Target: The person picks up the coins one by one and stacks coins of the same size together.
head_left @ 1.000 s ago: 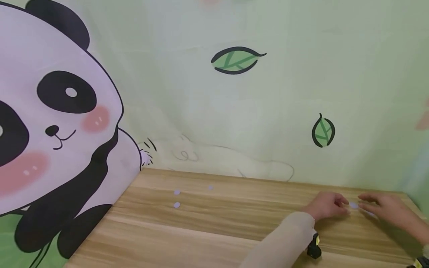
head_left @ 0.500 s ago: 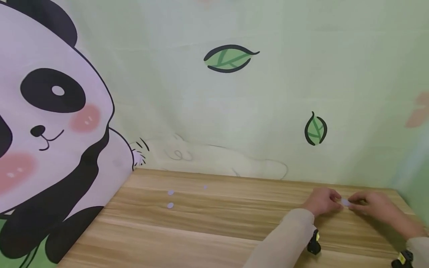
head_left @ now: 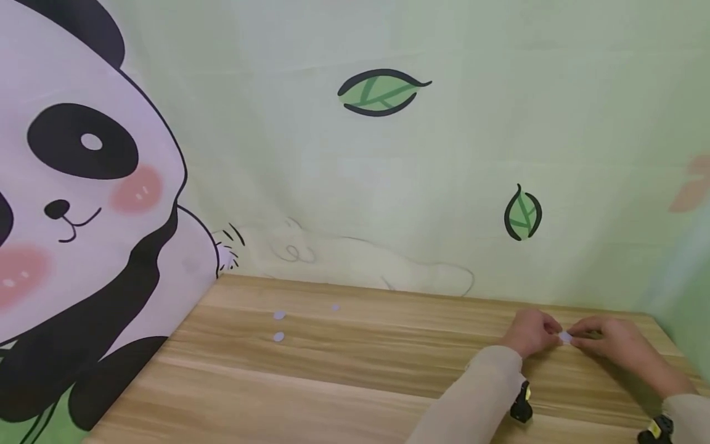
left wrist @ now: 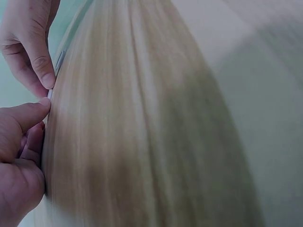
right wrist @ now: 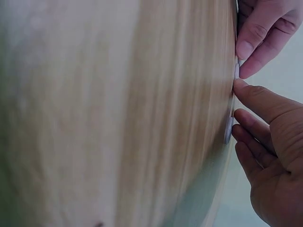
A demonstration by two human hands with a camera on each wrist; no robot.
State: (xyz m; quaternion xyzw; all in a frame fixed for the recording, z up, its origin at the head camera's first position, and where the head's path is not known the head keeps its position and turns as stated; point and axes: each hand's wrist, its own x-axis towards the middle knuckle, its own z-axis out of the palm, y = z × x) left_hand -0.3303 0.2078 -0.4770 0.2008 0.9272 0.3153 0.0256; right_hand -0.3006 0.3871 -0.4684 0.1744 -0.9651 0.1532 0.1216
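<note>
A small pale purple disc [head_left: 564, 337] lies low over the wooden table at the right, between my two hands. My left hand [head_left: 529, 333] has its thumb and fingertips at the disc's left edge. From the other side my right hand [head_left: 616, 339] pinches the opposite edge. Seen edge-on in the right wrist view, the disc [right wrist: 236, 71] sits between both hands' fingertips, close to the wood. A second thin disc [right wrist: 227, 130] lies beside the fingers of my right hand; in the head view that hand hides it.
Farther left on the wooden table [head_left: 333, 370] lie two round purple discs, a rear one [head_left: 280, 315] and a front one [head_left: 279, 337]. A smaller purple piece [head_left: 335, 308] lies near the back edge. Behind stands a printed panda backdrop [head_left: 432, 160].
Both hands have closed in on the disc from either side, the right hand coming nearer to the left. The left-hand discs stay in place while the head view shifts slightly.
</note>
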